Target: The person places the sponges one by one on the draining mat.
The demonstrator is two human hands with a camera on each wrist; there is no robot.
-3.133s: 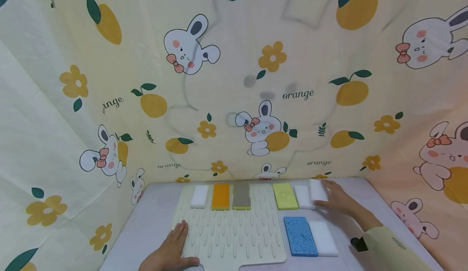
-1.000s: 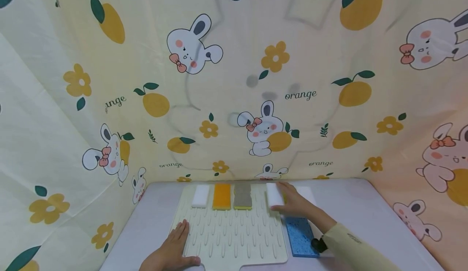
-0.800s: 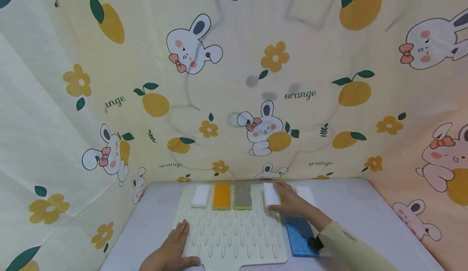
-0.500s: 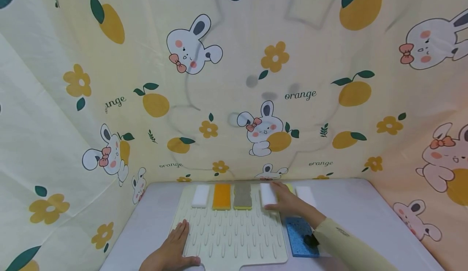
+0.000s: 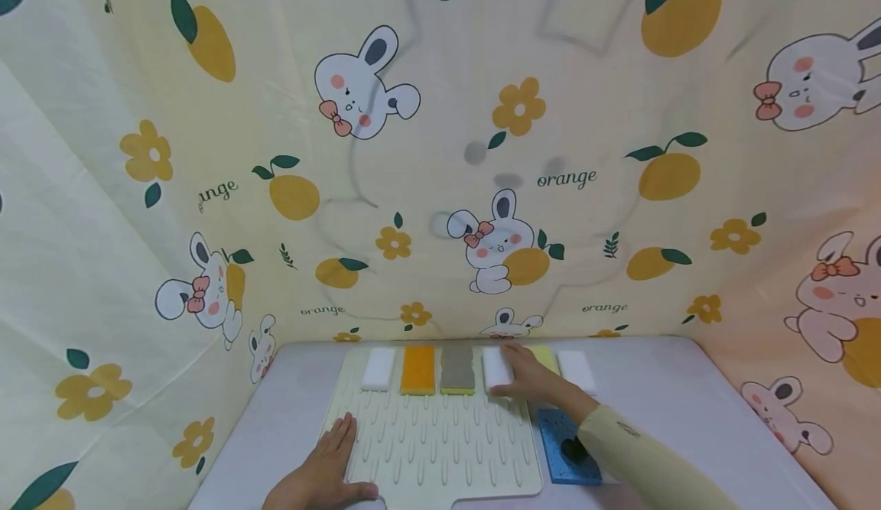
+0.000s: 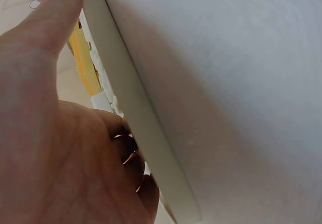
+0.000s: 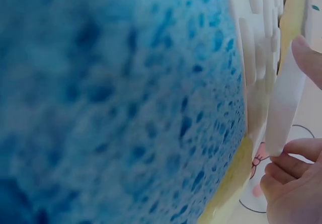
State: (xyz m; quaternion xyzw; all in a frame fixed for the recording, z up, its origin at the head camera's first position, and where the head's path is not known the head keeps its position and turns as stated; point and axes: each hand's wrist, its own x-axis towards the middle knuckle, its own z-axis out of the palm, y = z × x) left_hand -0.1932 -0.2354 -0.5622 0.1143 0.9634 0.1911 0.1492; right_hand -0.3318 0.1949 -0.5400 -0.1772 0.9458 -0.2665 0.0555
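In the head view my right hand [image 5: 540, 380] pinches a white sponge [image 5: 497, 366] between thumb and fingers. That sponge is at the back right of a cream ridged board [image 5: 440, 456], just right of a grey-and-yellow sponge [image 5: 456, 368]. In the right wrist view the thumb and fingers grip opposite ends of the white sponge [image 7: 284, 103]. My left hand [image 5: 323, 468] rests on the board's front left edge, fingers straight. Its palm shows in the left wrist view beside the board's side edge [image 6: 128, 93]. An orange sponge [image 5: 417, 370] and another white sponge [image 5: 378, 369] lie farther left.
Right of the board, a yellow-green sponge [image 5: 545, 357] is partly hidden by my right hand, with a white sponge [image 5: 577, 372] beside it. A blue sponge [image 5: 557, 441] lies nearer, under the right forearm, covering most of another white one. A printed curtain [image 5: 440, 151] hangs behind the table.
My right hand has carried the white sponge leftward from the table at the back right, over the yellow-green sponge, to beside the grey-and-yellow one. The left hand has stayed in place.
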